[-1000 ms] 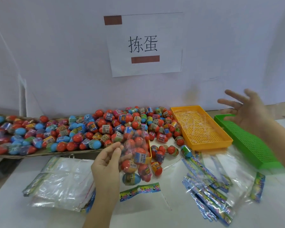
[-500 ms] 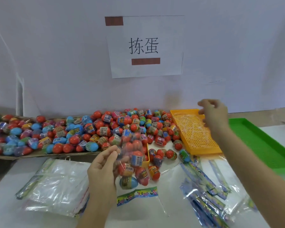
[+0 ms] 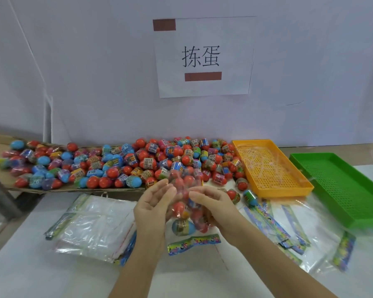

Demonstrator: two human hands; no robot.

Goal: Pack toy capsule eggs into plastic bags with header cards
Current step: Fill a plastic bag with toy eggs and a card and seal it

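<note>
A clear plastic bag of eggs [image 3: 182, 208] is held upright just above the table's middle, filled with red eggs and one blue egg at the bottom. My left hand [image 3: 152, 208] holds its left side, thumb and fingers against the plastic. My right hand [image 3: 214, 204] grips its right side, fingers curled round the bag. A colourful header card [image 3: 194, 242] lies flat on the table just below the bag. The big pile of loose capsule eggs [image 3: 138, 164], red, blue and wrapped, lies behind on cardboard.
An orange perforated tray [image 3: 306, 186] with thin clear strips stands at the right of the pile; a green tray [image 3: 340, 190] lies further right. A stack of clear bags [image 3: 95, 224] sits at the left, and bags with header cards [image 3: 276, 224] are spread at the right.
My right hand came back from the orange tray to the bag and now grips its right side. My left hand has kept hold of the bag throughout.
</note>
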